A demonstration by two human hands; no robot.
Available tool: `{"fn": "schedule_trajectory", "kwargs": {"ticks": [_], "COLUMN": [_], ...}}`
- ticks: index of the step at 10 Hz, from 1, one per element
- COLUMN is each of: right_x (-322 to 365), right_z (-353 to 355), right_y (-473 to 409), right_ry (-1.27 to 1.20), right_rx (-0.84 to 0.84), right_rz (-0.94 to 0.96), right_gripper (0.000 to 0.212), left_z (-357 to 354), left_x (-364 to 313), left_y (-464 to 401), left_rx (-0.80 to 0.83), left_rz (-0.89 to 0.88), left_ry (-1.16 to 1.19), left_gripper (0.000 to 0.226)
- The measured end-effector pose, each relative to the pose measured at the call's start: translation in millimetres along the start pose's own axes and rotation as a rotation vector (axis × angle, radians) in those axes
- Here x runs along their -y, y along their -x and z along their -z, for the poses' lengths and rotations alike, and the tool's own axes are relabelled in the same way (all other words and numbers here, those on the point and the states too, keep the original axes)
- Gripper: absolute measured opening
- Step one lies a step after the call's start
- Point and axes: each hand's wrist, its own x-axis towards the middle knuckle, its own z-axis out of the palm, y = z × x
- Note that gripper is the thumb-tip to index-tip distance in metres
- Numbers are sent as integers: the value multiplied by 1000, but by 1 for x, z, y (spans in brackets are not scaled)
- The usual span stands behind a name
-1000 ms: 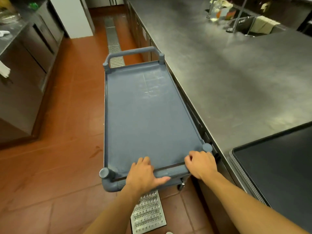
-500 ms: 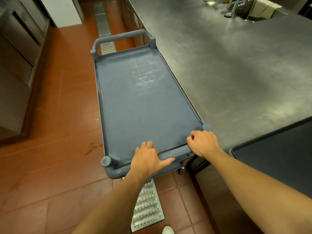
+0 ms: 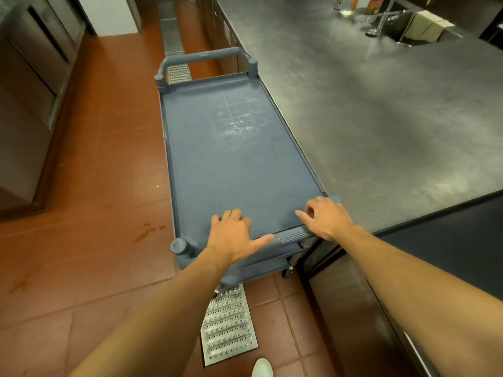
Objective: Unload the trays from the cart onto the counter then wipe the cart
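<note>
The cart (image 3: 239, 148) stands on the tiled floor (image 3: 89, 164) with its right side just beside the counter (image 3: 381, 110). Its top shelf is bare, with pale scuff marks toward the far end, where a handle (image 3: 209, 56) rises. At the near edge, the left hand (image 3: 234, 239) rests over the near rail (image 3: 291, 236), fingers curled onto the shelf and thumb stretched along the rail. The right hand (image 3: 325, 217) sits at the near right corner, fingers loosely bent over the rail's end; whether it truly grips cannot be told. A dark tray (image 3: 457, 235) lies at the counter's near right edge. A floor grate (image 3: 227, 322) lies below the cart.
</note>
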Motion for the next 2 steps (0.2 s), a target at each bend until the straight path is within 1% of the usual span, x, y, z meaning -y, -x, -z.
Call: {"fn": "schedule_trajectory", "kwargs": {"ticks": [1,2], "right_x": [19,56], "right_z": [1,4], "right_y": [-1,-6], "right_ry": [-57,-103], "right_rx": [-76,-64], "right_rz": [25,69], "right_gripper": [47,51], "left_z": [14,28], "left_x": [27,59], "left_y": [5,8], "left_rx": [-43,-98], "left_rz": [45,118], "left_ry": [15,48], "left_gripper": [89,78]}}
